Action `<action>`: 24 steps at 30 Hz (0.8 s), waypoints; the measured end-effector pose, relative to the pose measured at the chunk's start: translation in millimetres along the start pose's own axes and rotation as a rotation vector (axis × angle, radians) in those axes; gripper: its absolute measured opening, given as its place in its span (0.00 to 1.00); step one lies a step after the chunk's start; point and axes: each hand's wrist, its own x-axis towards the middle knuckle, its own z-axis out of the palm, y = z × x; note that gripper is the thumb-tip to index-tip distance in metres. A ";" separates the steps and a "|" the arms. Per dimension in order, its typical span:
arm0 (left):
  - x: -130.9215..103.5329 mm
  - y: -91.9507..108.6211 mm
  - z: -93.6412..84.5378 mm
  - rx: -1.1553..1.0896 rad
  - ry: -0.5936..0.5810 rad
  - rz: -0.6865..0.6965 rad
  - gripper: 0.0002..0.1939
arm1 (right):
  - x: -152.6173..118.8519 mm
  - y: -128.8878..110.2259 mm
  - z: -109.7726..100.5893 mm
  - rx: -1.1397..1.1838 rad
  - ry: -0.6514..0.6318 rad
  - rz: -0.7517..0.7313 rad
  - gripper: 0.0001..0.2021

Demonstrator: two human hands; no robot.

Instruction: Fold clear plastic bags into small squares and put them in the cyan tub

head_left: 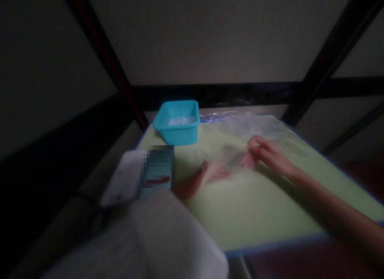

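Film [235, 163], clear: over the table [255, 219], between the hands; long axis crosswise, right end tilted slightly toward the far edge. Right hand [265, 153]: fingers closed on the film. Left hand [217, 173]: at its left end, blurred, grip cannot be told. Tub [181, 135], blue: far left. Loose plastic [246, 125]: far edge.

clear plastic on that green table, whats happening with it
A person's right hand pinches one side of a thin clear plastic piece, while the left hand is at its other side, too blurred to show its grip. More clear plastic film lies spread over the far part of the green table. The turquoise bin stands at the far left, with something pale inside, and neither hand touches it.
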 end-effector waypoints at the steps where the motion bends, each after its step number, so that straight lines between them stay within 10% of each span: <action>1: -0.3 3.9 0.1 -0.005 -0.025 -0.020 0.48 | 3.0 5.5 -0.8 0.053 0.020 0.021 0.14; 10: -6.1 23.0 1.9 0.138 0.041 -0.065 0.32 | 15.3 35.6 -1.7 0.266 0.134 0.059 0.12; 24: -13.3 35.5 1.3 0.057 -0.006 -0.012 0.22 | -0.1 14.6 -21.3 -0.197 -0.320 0.028 0.12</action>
